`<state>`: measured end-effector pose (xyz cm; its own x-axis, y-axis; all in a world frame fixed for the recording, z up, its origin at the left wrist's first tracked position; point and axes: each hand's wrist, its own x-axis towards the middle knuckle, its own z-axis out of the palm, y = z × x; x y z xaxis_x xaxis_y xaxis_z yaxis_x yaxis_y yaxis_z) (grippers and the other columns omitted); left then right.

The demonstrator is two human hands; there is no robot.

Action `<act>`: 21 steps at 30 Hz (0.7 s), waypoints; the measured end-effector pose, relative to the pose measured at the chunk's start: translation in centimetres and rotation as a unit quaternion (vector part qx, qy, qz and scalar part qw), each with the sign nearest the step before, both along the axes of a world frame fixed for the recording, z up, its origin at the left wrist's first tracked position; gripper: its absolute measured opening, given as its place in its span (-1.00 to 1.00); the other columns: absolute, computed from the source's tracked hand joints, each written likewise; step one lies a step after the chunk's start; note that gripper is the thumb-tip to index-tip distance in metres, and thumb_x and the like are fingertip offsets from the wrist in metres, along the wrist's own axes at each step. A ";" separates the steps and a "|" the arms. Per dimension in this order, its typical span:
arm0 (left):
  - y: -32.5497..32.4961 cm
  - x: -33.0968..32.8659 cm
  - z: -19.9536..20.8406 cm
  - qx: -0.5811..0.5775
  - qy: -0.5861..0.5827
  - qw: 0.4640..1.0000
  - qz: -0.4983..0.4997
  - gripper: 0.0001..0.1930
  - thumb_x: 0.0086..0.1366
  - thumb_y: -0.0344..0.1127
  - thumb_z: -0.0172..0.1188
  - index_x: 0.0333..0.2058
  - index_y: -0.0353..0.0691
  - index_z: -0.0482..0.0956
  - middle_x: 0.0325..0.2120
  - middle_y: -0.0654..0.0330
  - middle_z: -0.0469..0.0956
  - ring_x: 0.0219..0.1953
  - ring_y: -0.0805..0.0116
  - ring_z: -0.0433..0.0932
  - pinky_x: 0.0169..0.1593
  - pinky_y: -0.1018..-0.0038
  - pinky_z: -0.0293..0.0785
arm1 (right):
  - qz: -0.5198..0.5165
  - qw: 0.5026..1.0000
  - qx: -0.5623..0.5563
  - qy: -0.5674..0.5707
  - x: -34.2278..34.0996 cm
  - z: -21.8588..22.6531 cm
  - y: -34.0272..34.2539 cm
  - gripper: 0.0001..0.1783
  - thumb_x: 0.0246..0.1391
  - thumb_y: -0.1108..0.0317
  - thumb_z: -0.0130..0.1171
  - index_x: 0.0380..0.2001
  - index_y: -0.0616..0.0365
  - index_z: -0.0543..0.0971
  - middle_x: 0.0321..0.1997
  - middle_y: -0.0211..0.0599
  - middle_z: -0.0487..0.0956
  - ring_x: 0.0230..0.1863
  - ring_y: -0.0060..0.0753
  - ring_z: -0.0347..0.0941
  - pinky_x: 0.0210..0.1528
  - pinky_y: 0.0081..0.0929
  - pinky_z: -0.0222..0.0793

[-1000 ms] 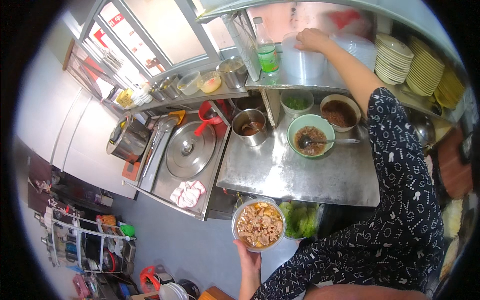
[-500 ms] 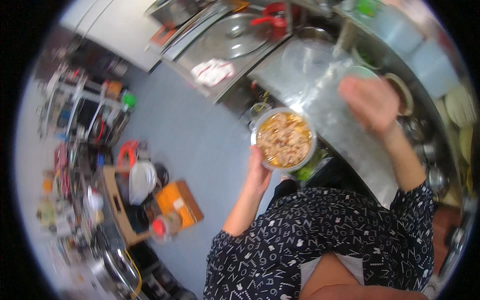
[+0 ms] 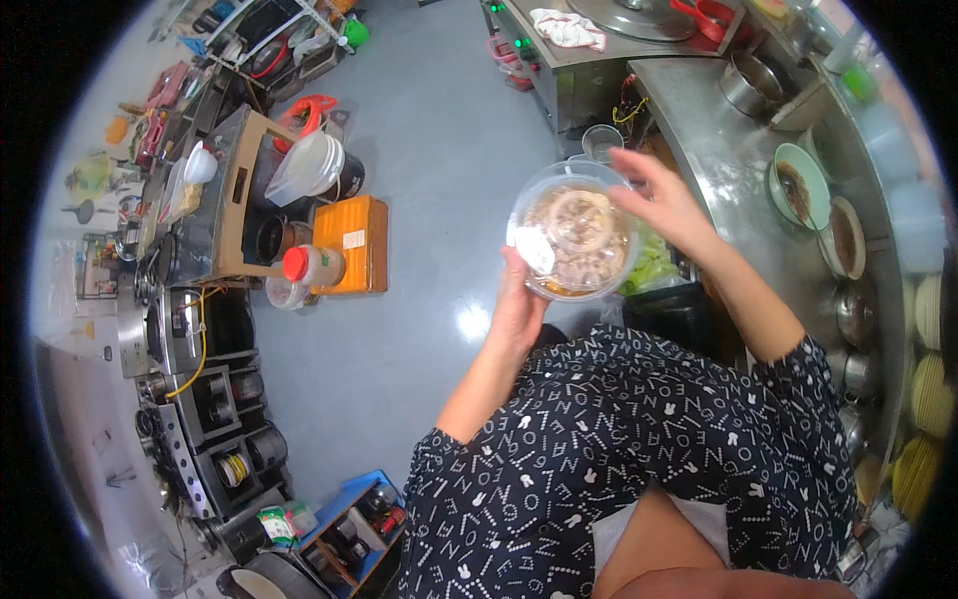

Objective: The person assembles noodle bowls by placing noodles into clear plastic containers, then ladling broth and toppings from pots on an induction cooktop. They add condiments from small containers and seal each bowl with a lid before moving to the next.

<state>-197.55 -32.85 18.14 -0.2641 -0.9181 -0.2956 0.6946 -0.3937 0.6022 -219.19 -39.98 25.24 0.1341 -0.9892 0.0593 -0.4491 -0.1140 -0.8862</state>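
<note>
My left hand is wrapped round the near left side of a round clear plastic food container in front of my body. Chunky pale food in yellowish liquid fills it. A transparent round lid with a ring in its middle lies over the top. At the lid's far right edge is my right hand, its fingers stretched out and apart. Whether those fingertips press on the rim or hover just above it, I cannot tell.
A steel counter on the right holds a pot and a pale green bowl. Below the container are leafy greens and a black bin. On the left floor stands an orange box beside a red-capped jar.
The container was uncovered; a clear lid now lies over it. My right hand has come from above the counter to the lid's edge. The view has turned.
</note>
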 end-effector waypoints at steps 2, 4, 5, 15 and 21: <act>1.4 2.1 0.8 0.006 -0.015 0.999 0.041 -0.13 0.22 0.37 -0.15 0.27 -0.24 0.08 0.23 0.09 0.21 0.27 0.21 0.22 0.27 0.19 0.22 | 0.090 0.991 0.071 -0.075 2.3 -1.1 -0.6 -0.60 0.15 0.27 0.15 0.02 0.24 0.49 -0.17 -0.35 0.55 -0.13 -0.53 0.43 -0.09 -0.57 0.34; 1.9 3.8 1.3 -0.018 -0.020 0.997 0.068 -0.11 0.20 0.39 -0.14 0.27 -0.24 0.08 0.23 0.10 0.22 0.27 0.21 0.22 0.26 0.18 0.22 | 0.135 0.966 0.144 -0.165 3.6 -1.1 -1.1 -0.60 0.16 0.24 0.15 0.00 0.23 0.50 -0.34 -0.48 0.53 -0.36 -0.68 0.36 -0.30 -0.67 0.28; 2.4 4.9 1.7 -0.029 -0.025 0.996 0.081 -0.10 0.20 0.40 -0.13 0.27 -0.24 0.08 0.23 0.10 0.22 0.27 0.21 0.22 0.26 0.18 0.22 | 0.136 0.950 0.180 -0.217 4.3 -0.8 -1.0 -0.61 0.16 0.22 0.16 -0.01 0.22 0.51 -0.42 -0.56 0.49 -0.49 -0.74 0.28 -0.43 -0.72 0.20; 7.6 18.9 2.1 -0.042 -0.036 0.987 0.149 -0.06 0.18 0.42 -0.13 0.26 -0.30 0.08 0.21 0.04 0.24 0.24 0.17 0.26 0.22 0.19 0.29 | 0.118 0.947 0.163 -0.252 21.7 -1.1 4.7 -0.55 0.17 0.22 0.14 0.09 0.18 0.47 -0.19 -0.47 0.58 -0.31 -0.74 0.38 -0.33 -0.73 0.26; 10.1 28.6 3.3 -0.026 -0.025 0.991 0.128 -0.06 0.18 0.42 -0.11 0.27 -0.28 0.06 0.23 0.05 0.20 0.27 0.19 0.21 0.26 0.19 0.21 | 0.233 0.822 0.366 -0.368 31.8 -0.8 4.9 -0.46 0.16 0.29 0.11 0.18 0.27 0.32 0.13 -0.25 0.45 0.15 -0.44 0.36 0.19 -0.44 0.29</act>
<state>-168.91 -22.72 21.44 -0.0071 -0.9674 -0.2533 0.7364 -0.1764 0.6531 -187.37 -35.12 24.39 0.7037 -0.6467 -0.2943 0.1812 0.5639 -0.8057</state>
